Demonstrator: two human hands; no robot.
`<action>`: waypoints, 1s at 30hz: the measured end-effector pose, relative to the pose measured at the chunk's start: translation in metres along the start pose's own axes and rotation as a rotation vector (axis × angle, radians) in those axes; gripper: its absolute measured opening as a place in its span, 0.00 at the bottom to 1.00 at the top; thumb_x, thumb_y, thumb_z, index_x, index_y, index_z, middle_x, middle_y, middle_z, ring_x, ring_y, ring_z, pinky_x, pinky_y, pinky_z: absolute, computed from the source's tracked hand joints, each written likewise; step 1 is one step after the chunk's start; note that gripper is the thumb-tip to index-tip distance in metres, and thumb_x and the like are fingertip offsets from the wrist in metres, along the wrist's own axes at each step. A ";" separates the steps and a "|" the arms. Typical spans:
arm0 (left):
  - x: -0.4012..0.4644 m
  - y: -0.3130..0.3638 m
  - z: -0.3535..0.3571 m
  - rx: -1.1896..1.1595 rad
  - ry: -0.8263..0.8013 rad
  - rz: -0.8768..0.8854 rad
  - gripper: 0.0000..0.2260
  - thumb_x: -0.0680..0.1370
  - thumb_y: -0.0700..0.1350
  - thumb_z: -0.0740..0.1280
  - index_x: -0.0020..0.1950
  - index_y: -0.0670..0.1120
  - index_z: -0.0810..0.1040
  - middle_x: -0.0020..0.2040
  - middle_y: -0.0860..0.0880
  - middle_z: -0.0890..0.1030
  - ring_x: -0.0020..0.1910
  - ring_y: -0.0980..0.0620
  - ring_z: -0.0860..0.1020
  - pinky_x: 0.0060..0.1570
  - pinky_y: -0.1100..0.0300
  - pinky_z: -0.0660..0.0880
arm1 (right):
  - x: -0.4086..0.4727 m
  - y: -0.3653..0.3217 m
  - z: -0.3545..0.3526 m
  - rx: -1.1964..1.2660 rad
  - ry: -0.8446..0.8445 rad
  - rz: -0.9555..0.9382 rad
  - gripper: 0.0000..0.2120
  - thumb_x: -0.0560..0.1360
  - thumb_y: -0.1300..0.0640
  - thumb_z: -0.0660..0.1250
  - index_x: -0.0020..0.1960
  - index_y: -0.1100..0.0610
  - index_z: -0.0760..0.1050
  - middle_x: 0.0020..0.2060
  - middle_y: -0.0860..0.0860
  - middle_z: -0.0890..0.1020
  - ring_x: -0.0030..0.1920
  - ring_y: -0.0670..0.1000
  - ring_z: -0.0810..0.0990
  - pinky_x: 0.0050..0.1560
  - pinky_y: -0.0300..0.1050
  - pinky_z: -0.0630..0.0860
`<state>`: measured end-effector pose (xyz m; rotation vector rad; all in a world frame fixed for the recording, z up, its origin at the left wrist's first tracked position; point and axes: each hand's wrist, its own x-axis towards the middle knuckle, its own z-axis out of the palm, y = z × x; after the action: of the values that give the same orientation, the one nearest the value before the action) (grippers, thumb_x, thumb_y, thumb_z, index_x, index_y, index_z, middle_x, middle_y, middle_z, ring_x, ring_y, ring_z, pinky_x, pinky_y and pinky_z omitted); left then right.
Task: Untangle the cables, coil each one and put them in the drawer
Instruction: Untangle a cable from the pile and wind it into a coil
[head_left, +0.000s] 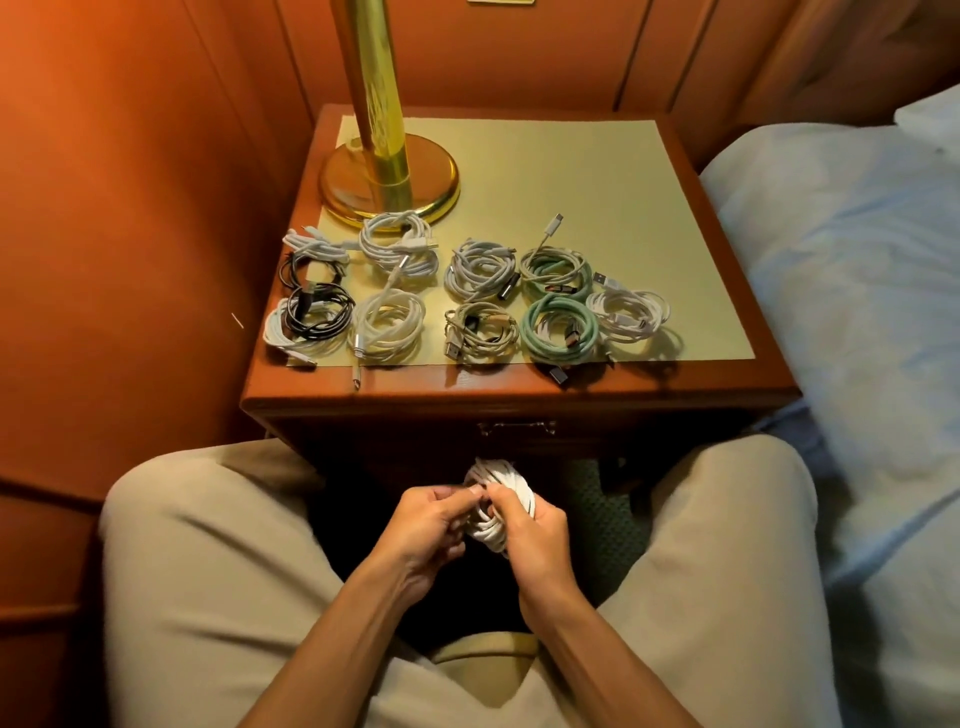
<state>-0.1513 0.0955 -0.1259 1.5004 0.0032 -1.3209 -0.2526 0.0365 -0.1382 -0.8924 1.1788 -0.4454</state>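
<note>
Now both hands grip one white coil (drawer closed).

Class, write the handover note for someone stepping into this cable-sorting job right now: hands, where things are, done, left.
Left hand and right hand: both grip the white cable coil held above the lap, fingers working at its wrap.
Nightstand top: finished coils in rows, white, black and green, e.g. green coil.
Drawer: shut, nothing in it yet as far as shown.
Left: finish this coil, open the drawer, move all coils in.
</note>
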 end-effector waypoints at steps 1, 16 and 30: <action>0.001 -0.001 0.002 -0.114 -0.005 -0.051 0.08 0.78 0.39 0.68 0.39 0.40 0.80 0.24 0.51 0.63 0.20 0.59 0.60 0.21 0.67 0.56 | 0.003 0.003 -0.001 0.045 0.055 0.018 0.06 0.75 0.58 0.71 0.44 0.61 0.85 0.42 0.60 0.86 0.44 0.57 0.85 0.48 0.53 0.80; -0.010 0.012 0.001 -0.706 -0.159 -0.069 0.04 0.75 0.45 0.67 0.41 0.46 0.77 0.40 0.46 0.81 0.32 0.53 0.75 0.26 0.64 0.70 | 0.036 0.004 -0.083 0.610 0.538 0.114 0.08 0.77 0.56 0.67 0.42 0.60 0.78 0.39 0.55 0.81 0.31 0.47 0.81 0.31 0.42 0.74; 0.014 -0.029 0.031 0.860 -0.193 0.668 0.11 0.74 0.46 0.71 0.32 0.55 0.77 0.49 0.56 0.78 0.47 0.57 0.77 0.43 0.65 0.72 | 0.007 -0.010 -0.068 0.107 0.382 -0.024 0.07 0.77 0.63 0.68 0.41 0.64 0.81 0.35 0.59 0.83 0.35 0.54 0.81 0.38 0.47 0.76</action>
<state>-0.1856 0.0782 -0.1491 1.8087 -1.2155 -0.9196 -0.3115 0.0010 -0.1423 -0.7486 1.4776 -0.7144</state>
